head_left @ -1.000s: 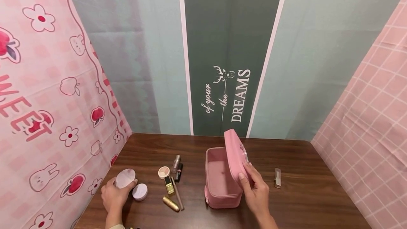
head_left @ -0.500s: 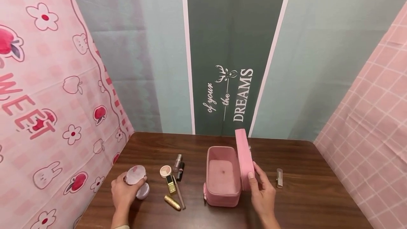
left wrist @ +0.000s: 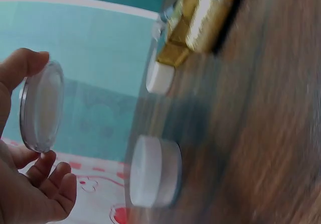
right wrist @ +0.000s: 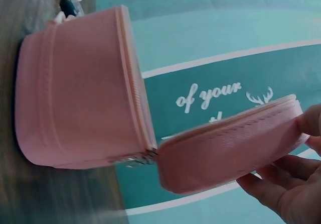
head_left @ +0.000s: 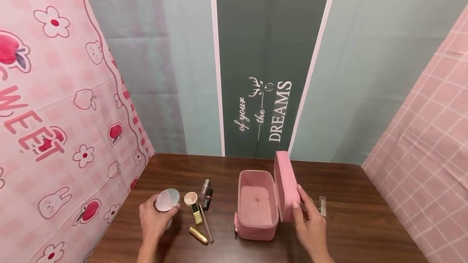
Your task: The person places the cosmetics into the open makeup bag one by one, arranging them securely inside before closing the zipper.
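Note:
My left hand grips a round, flat compact with a shiny lid, held above the table between thumb and fingers. Below it stands a small round white jar, mostly hidden by the hand in the head view. A pink cosmetic case stands upright on the table with its lid raised and bare inside. On the case's right, my right hand holds the tilted-back lid, thumb on one side and fingers on the other, as the right wrist view also shows.
Between left hand and case lie a round three-shade palette, a clear-topped tube, a black lipstick, a black-and-gold item, a pencil and a gold tube. A small clear item lies partly behind the right hand.
My left hand has carried the compact rightward, over the white jar. The right hand has swung the case's lid farther open, to the right.

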Available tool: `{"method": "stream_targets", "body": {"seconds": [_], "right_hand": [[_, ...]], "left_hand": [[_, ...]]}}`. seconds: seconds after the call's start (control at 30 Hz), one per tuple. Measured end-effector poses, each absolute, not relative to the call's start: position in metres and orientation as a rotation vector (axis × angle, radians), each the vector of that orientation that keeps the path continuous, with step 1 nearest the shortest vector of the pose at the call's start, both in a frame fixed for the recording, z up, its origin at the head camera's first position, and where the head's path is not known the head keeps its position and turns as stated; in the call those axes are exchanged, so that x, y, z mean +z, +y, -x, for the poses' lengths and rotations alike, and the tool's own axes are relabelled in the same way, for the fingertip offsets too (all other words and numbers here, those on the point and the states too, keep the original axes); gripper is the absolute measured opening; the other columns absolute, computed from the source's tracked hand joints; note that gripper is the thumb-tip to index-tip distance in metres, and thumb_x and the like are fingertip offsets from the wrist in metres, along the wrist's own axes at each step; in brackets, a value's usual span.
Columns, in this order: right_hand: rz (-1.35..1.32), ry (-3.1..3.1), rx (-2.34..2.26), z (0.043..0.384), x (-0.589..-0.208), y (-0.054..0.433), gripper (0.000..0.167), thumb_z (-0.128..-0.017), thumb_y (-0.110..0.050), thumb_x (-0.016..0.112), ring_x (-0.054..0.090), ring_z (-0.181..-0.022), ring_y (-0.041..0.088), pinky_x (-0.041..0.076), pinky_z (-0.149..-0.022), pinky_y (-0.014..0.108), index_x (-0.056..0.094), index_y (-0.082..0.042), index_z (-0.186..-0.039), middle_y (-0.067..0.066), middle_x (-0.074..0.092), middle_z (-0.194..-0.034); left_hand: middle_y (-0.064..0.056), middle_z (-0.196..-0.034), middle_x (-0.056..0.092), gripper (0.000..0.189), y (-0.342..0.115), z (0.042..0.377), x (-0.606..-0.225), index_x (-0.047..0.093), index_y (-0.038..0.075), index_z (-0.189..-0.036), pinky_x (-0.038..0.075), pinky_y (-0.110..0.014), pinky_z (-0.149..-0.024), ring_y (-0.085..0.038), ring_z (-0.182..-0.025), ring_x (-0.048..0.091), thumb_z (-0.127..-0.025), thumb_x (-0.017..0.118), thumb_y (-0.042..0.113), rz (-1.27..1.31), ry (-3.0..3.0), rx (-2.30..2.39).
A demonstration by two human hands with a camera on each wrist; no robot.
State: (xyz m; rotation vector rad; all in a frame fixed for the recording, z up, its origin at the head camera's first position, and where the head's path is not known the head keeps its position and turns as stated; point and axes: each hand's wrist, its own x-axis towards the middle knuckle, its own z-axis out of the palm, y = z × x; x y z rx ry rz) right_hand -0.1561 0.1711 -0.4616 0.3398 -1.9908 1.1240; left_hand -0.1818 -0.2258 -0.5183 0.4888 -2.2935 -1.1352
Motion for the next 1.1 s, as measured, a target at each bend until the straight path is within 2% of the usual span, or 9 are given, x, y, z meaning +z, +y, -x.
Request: {"method": "stream_targets", "body": {"seconds": [0.23, 0.33, 0.43, 0.57, 0.67, 0.77, 0.9, 1.0, 1.1], "right_hand": [[-0.52, -2.009, 1.03, 0.155, -0.451, 0.187, 0.048, -0.068, 0.016, 0.069, 0.05, -0.113, 0.004, 0.041, -0.079, 0.012, 0.061, 0.007, -0.114, 0.016, 0.053, -0.128], [-0.632, -2.066, 0.972, 0.156, -0.449, 0.194, 0.042, -0.081, -0.01, 0.071, 0.046, -0.118, 0.008, 0.038, -0.084, 0.011, 0.059, 0.008, -0.117, 0.019, 0.048, -0.132], [-0.702, -2.113, 0.868, 0.157, -0.449, 0.198, 0.057, -0.089, -0.04, 0.059, 0.042, -0.123, 0.012, 0.028, -0.098, 0.016, 0.055, 0.006, -0.122, 0.022, 0.046, -0.133], [-0.755, -2.119, 0.781, 0.161, -0.451, 0.202, 0.068, -0.091, -0.05, 0.046, 0.035, -0.128, 0.018, 0.018, -0.104, 0.02, 0.051, 0.009, -0.125, 0.029, 0.043, -0.132], [-0.78, -2.1, 0.768, 0.164, -0.453, 0.205, 0.07, -0.091, -0.049, 0.046, 0.032, -0.13, 0.018, 0.02, -0.102, 0.017, 0.048, 0.012, -0.126, 0.033, 0.041, -0.13], [-0.787, -2.089, 0.762, 0.165, -0.455, 0.21, 0.066, -0.085, -0.036, 0.065, 0.03, -0.131, 0.014, 0.021, -0.102, 0.016, 0.046, 0.013, -0.126, 0.035, 0.041, -0.129], [-0.759, -2.11, 0.741, 0.163, -0.457, 0.215, 0.081, -0.055, -0.003, 0.081, 0.028, -0.131, 0.01, 0.019, -0.104, 0.018, 0.046, 0.014, -0.126, 0.034, 0.041, -0.129], [-0.731, -2.126, 0.731, 0.161, -0.458, 0.217, 0.075, -0.065, -0.014, 0.08, 0.026, -0.131, 0.008, 0.014, -0.106, 0.021, 0.045, 0.015, -0.125, 0.034, 0.041, -0.129], [-0.709, -2.127, 0.735, 0.161, -0.46, 0.219, 0.073, -0.085, -0.044, 0.061, 0.025, -0.131, 0.007, 0.013, -0.106, 0.022, 0.046, 0.015, -0.125, 0.034, 0.042, -0.128]], "left_hand": [[-0.025, -0.105, 0.047, 0.076, -0.208, 0.179, -0.509, 0.055, -0.006, -0.113, 0.036, -0.049, -0.077, -0.037, -0.097, 0.044, -0.052, 0.089, 0.025, -0.399, -2.31, -1.148], [-0.025, -0.106, 0.047, 0.077, -0.201, 0.179, -0.506, 0.054, -0.005, -0.114, 0.037, -0.049, -0.077, -0.037, -0.097, 0.045, -0.052, 0.089, 0.026, -0.387, -2.346, -1.171], [-0.023, -0.108, 0.047, 0.079, -0.194, 0.178, -0.504, 0.054, -0.003, -0.116, 0.04, -0.051, -0.075, -0.037, -0.096, 0.048, -0.052, 0.088, 0.029, -0.394, -2.389, -1.17], [-0.023, -0.107, 0.047, 0.078, -0.187, 0.178, -0.502, 0.055, -0.003, -0.116, 0.04, -0.05, -0.075, -0.036, -0.096, 0.049, -0.052, 0.088, 0.028, -0.364, -2.4, -1.198], [-0.023, -0.106, 0.047, 0.077, -0.182, 0.179, -0.5, 0.055, -0.004, -0.115, 0.038, -0.047, -0.078, -0.035, -0.096, 0.047, -0.051, 0.088, 0.022, -0.308, -2.385, -1.254], [-0.022, -0.106, 0.046, 0.077, -0.179, 0.18, -0.496, 0.055, -0.005, -0.116, 0.037, -0.045, -0.079, -0.034, -0.096, 0.047, -0.05, 0.088, 0.017, -0.279, -2.39, -1.289], [-0.022, -0.107, 0.047, 0.078, -0.174, 0.181, -0.492, 0.054, -0.006, -0.117, 0.038, -0.044, -0.08, -0.034, -0.096, 0.047, -0.049, 0.088, 0.016, -0.251, -2.412, -1.305], [-0.022, -0.106, 0.047, 0.079, -0.17, 0.181, -0.49, 0.053, -0.007, -0.117, 0.038, -0.044, -0.08, -0.034, -0.096, 0.047, -0.05, 0.088, 0.017, -0.223, -2.423, -1.315], [-0.021, -0.106, 0.048, 0.08, -0.164, 0.183, -0.489, 0.054, -0.006, -0.116, 0.038, -0.043, -0.079, -0.033, -0.096, 0.047, -0.05, 0.088, 0.019, -0.206, -2.425, -1.33]]}}
